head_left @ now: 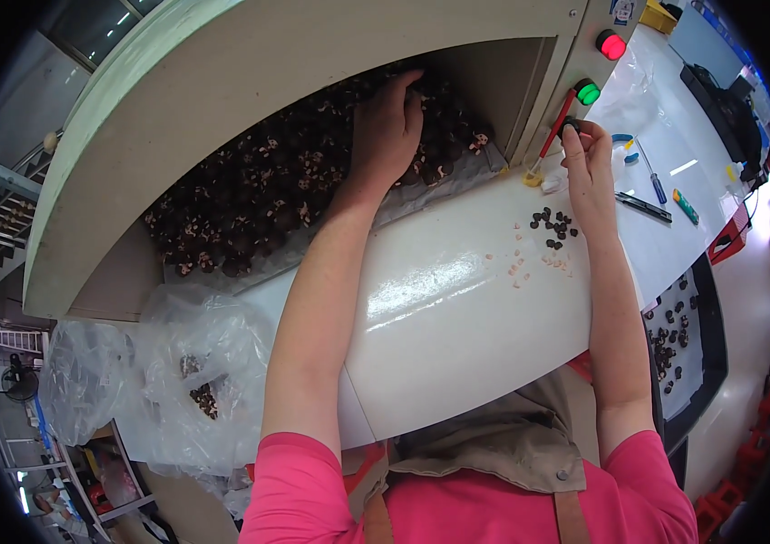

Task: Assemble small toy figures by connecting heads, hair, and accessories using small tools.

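My left hand (389,127) reaches into the curved beige machine's opening, over a heap of dark brown round pieces (267,195) mixed with pale chopped bits. Its thumb and a finger stretch apart; the other fingers are partly hidden, and I see nothing held. My right hand (590,172) is raised to the machine's front panel, thumb and fingers pinched on a small black knob (571,127) below the green button (588,92). A thin red stick (555,125) leans against the panel beside these fingers.
On the white surface (457,344) lie small dark pieces (554,222) and pale crumbs (519,267). A clear plastic bag (194,363) bunches at the left. A screwdriver (657,186), a black pen-like tool (644,207) and a green cutter (685,207) lie right. A dark-rimmed tray (716,354) stands lower right.
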Available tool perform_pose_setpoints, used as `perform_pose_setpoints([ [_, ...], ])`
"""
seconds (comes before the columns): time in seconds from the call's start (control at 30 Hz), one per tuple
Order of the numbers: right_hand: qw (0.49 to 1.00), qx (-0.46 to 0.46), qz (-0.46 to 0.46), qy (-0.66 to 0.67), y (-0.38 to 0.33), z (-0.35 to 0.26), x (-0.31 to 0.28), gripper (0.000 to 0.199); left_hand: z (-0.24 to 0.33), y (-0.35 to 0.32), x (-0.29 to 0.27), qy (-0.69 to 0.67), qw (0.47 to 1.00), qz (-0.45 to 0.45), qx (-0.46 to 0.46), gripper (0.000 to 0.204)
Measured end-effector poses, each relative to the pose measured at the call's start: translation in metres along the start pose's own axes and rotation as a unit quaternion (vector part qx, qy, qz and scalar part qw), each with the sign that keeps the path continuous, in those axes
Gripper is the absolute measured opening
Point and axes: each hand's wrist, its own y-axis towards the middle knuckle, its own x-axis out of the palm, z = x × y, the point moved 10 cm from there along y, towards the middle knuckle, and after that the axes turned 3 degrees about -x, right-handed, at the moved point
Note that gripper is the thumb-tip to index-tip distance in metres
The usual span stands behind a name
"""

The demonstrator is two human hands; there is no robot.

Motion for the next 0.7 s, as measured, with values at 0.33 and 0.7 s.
perform_pose_setpoints([
  [0.33,1.000,0.006,-0.008,-0.014,-0.002,0.004,-0.001,0.048,0.000,-0.003,0.004,0.001,1.000,-0.004,-0.005,0.028],
  [0.7,1.000,0.012,-0.011,0.009,0.001,-0.003,0.001,0.046,0.002,0.002,0.000,0.011,1.000,-0.007,0.003,0.028],
])
